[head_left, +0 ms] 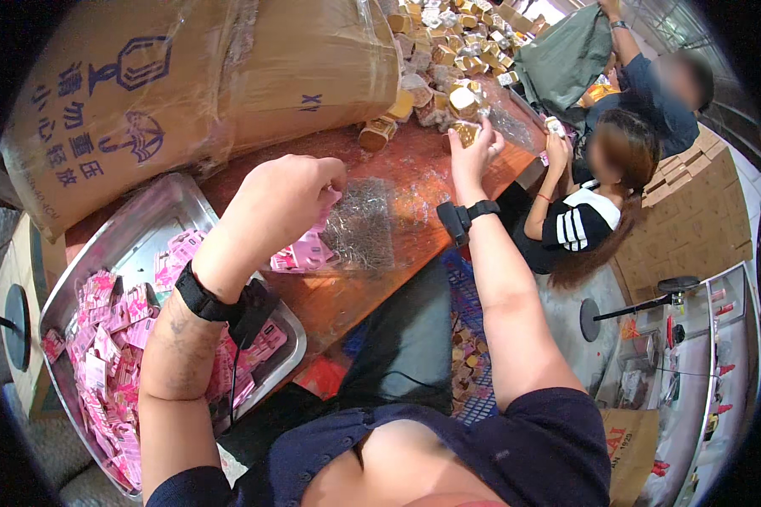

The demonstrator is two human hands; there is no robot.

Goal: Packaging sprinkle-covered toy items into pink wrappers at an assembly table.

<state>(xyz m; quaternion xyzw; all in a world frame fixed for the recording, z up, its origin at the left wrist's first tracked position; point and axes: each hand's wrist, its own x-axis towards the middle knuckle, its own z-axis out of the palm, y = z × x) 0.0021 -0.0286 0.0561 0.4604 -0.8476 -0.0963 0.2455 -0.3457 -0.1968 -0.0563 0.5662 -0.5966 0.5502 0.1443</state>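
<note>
My left hand point(300, 198) is closed over the middle of the orange-red table point(431, 190), pinching a small pink card point(328, 209) that the fingers partly cover. Just below it, several more pink cards point(303, 253) lie beside a clear plastic sheet point(364, 221). Farther right, my right hand point(475, 159) grips a small gold-coloured jar point(464, 133), with fingers and thumb around its side. Another gold and white jar point(462, 99) stands right behind that one. To the left, a metal tray point(176, 201) holds a heap of pink cards point(114, 338), partly hidden by my left forearm.
A large taped cardboard box point(228, 84) fills the back left. Many gold jars point(448, 42) are piled at the far end. Two people work at the right; one lifts a dark green cloth point(558, 59). A blue basket point(473, 338) with small boxes sits below the table edge.
</note>
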